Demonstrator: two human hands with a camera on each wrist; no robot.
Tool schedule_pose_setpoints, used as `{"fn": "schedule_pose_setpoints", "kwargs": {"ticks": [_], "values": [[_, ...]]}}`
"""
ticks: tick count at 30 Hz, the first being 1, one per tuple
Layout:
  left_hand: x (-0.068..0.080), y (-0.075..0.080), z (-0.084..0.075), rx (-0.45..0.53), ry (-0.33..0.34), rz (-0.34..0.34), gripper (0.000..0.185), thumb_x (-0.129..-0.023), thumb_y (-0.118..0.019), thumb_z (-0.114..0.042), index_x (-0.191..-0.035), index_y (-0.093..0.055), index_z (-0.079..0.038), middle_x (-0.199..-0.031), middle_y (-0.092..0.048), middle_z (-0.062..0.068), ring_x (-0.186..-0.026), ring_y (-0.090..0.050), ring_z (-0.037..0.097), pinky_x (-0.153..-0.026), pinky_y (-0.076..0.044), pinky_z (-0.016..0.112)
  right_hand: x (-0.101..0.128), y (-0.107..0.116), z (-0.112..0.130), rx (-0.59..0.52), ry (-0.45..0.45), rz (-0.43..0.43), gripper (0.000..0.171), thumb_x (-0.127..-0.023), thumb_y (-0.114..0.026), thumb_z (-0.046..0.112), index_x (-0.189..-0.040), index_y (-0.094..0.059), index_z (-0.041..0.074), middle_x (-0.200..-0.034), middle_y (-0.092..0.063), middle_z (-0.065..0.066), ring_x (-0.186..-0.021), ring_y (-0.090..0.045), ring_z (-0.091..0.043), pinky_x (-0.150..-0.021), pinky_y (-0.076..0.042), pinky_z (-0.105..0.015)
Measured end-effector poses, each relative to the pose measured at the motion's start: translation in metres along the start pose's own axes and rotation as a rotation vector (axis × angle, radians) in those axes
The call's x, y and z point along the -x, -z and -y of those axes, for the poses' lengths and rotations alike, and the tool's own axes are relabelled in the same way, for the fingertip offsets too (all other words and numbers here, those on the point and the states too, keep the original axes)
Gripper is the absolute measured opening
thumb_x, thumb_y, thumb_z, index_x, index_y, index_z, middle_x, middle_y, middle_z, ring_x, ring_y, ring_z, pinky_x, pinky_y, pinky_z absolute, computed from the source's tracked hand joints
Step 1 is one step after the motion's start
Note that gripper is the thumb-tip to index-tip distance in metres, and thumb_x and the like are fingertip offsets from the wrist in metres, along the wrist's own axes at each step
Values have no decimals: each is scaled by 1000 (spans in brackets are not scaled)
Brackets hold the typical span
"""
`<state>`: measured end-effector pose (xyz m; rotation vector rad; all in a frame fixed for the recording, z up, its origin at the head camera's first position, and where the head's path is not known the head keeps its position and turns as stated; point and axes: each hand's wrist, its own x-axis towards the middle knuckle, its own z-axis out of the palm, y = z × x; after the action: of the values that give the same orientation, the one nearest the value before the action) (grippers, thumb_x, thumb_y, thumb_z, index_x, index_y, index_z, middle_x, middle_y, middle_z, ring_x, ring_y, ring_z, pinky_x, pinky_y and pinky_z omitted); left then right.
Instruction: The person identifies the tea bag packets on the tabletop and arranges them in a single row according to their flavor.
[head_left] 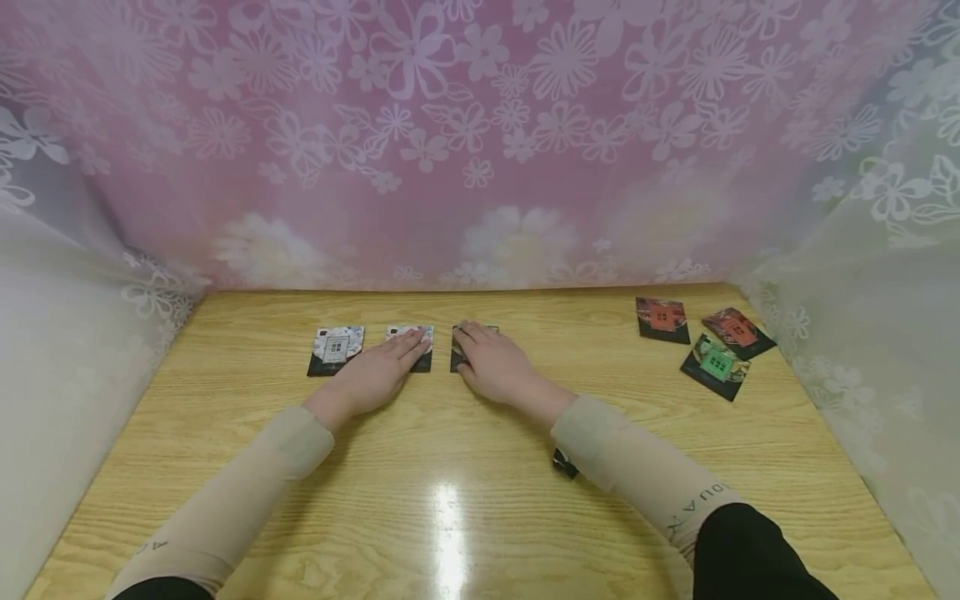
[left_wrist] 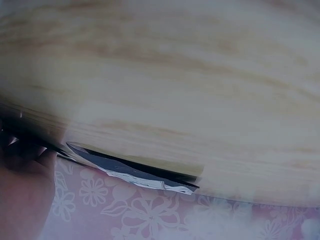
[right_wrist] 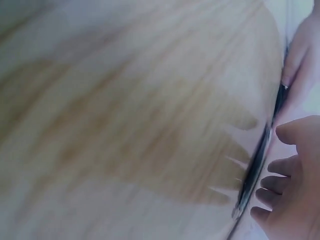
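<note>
A white and black square packet (head_left: 423, 362) lies on the table under my left hand (head_left: 377, 372), whose extended fingers rest across its right part. To its left is a similar packet (head_left: 335, 350) with a silver-grey label, untouched; in the left wrist view this packet (left_wrist: 145, 176) appears edge-on. My right hand (head_left: 495, 363) lies over a mostly dark packet (head_left: 456, 358), covering most of its face. In the right wrist view the right hand's fingers (right_wrist: 274, 184) are straight beside the edge of that dark packet (right_wrist: 255, 167). The three packets form a row.
Two red-labelled packets (head_left: 663, 318) (head_left: 738, 332) and a green-labelled packet (head_left: 716, 367) lie at the table's right; the green one touches or overlaps its neighbour. A small black object (head_left: 565, 463) is partly hidden beneath my right forearm. A pink flowered curtain (head_left: 480, 167) borders the table's (head_left: 360, 508) far edge.
</note>
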<state>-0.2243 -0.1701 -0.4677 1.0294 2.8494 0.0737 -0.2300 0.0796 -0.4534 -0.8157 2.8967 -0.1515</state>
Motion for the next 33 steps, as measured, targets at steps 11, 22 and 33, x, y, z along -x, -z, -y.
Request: {"fn": "schedule_pose_setpoints", "kwargs": {"ticks": [11,22,33], "values": [[-2,-1,2,6,2,6,54,-116,-36,-19,-169,-29,-11,-177,-24,13,-163,-28,34,-135,-28,51,11,14,-47,-73,-16,-105,65,-110,-57,29,-164,-35,-1,-171,-34,-22,-160,-34,-39,-134,-30,-53],[-2,0,0,16,0,17,54,-116,-37,-19,-169,-28,-10,-177,-23,13,-164,-26,34,-136,-27,50,43,29,-116,-108,-117,-120,68,-111,-54,26,-165,-27,-7,-174,-23,-27,-162,-23,-44,-136,-22,-58],[-1,1,-1,15,14,32,55,-116,-39,-20,-170,-27,-11,-177,-23,13,-164,-25,33,-136,-27,51,97,48,-169,-82,-245,-120,69,-111,-54,25,-165,-26,-8,-171,-24,-32,-160,-23,-50,-132,-23,-66]]}}
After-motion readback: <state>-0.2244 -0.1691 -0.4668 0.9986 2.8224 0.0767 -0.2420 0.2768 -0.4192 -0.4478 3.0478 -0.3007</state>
